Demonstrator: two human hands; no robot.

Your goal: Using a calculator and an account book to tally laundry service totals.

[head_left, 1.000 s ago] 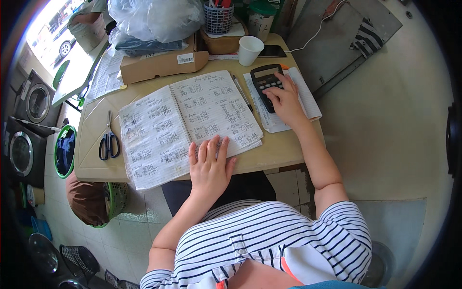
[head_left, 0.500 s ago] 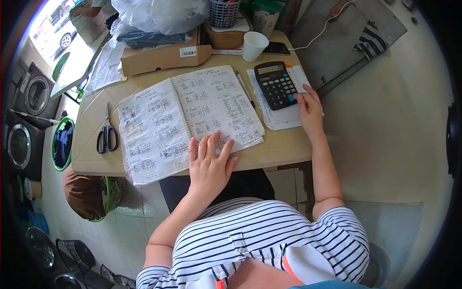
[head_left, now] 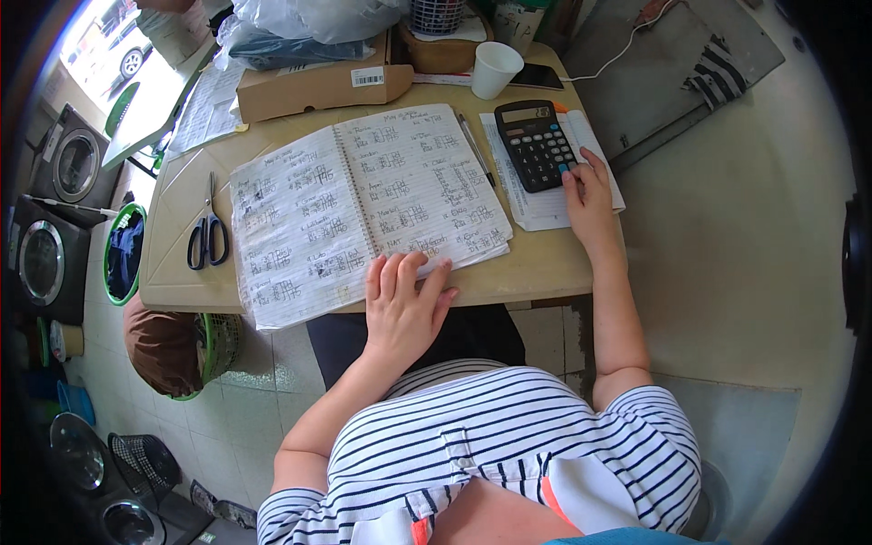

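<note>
An open spiral notebook (head_left: 363,204) with handwritten lined pages lies across the beige table (head_left: 536,263). My left hand (head_left: 404,304) rests flat on the notebook's lower edge, fingers spread and holding nothing. A black calculator (head_left: 536,143) sits on a stack of papers (head_left: 545,204) to the right. My right hand (head_left: 590,195) lies beside the calculator's lower right corner, fingertips touching its edge keys. A pen (head_left: 474,147) lies between the notebook and the calculator.
Black scissors (head_left: 208,234) lie at the table's left. A cardboard box (head_left: 318,86), a white paper cup (head_left: 497,69), a phone (head_left: 538,77) and a plastic bag (head_left: 309,18) are at the back. Washing machines (head_left: 68,163) and green baskets (head_left: 123,254) stand left.
My right hand has slid off the calculator's keys down to its lower right corner. My left hand stays on the notebook's lower edge.
</note>
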